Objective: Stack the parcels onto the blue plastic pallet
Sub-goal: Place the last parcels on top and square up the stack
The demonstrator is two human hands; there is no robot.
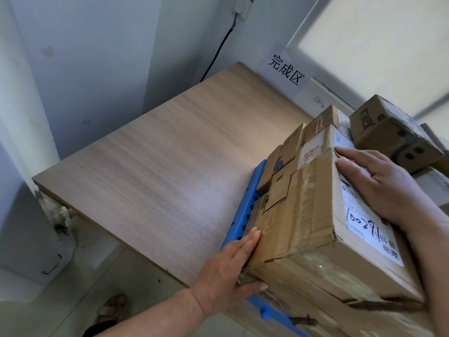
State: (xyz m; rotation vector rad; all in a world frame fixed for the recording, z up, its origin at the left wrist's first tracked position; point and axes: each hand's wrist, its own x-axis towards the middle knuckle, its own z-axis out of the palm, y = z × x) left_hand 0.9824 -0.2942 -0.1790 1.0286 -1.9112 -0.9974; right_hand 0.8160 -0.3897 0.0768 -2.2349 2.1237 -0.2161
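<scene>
Now squaring the top box. Large brown cardboard parcel with a white handwritten label [311, 215] sits on top of the stack on the blue plastic pallet [259, 171], at 4 o'clock in view, on the pale wood-grain worktop [170, 166]. Left hand [228, 266] at 6 o'clock: fingers straight and flat against the parcel's left face, thumb along its lower edge. Right hand [379, 181] at 3 o'clock lies flat on the lid near the far corner. Neither grip clamps anything; both are apart, pressing only. Judgement: placement about done, alignment in hand. Best to push level with the left palm while the right steadies from above, until the left face lines up with the smaller taped cartons [291, 142] touching it at 12 o'clock. Watch the pallet's left rim: the parcel face stands close to it, so there is little margin. Free worktop runs wide toward 9 to 11 o'clock. A dark-printed carton [388, 137] crowds 2 o'clock.
</scene>
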